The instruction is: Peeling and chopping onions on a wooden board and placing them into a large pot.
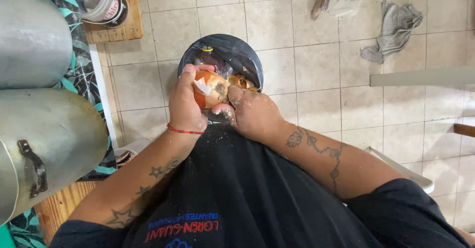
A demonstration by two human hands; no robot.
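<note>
While held over the bin, gripped a brown onion [210, 90] in the left hand [185, 104], fingers curled closed around its left side, thumb across the top. Wore a thin red cord at that wrist. Pressed against the onion's right side with the right hand [252, 113], thumb and fingers pinched closed on a strip of dry papery skin [241, 81] partly lifted off the bulb. Showed pale, floury smears on that hand's knuckles and thumb. Sat directly above a round bin lined with a black bag [237, 52], onion and both hands just over its near rim; already held some clear plastic and peelings inside, details hard to make out. Stood on a beige tiled floor [307, 65]. Lay well apart, toward the upper right, a crumpled grey rag [393, 30]. Rose at the left two large dull metal pots [39, 114] on a leaf-patterned cloth. Rested further back a white bucket [101, 0] on a wooden board [129, 23]. Filled the lower view a black apron [247, 193], dusted white near the top.
</note>
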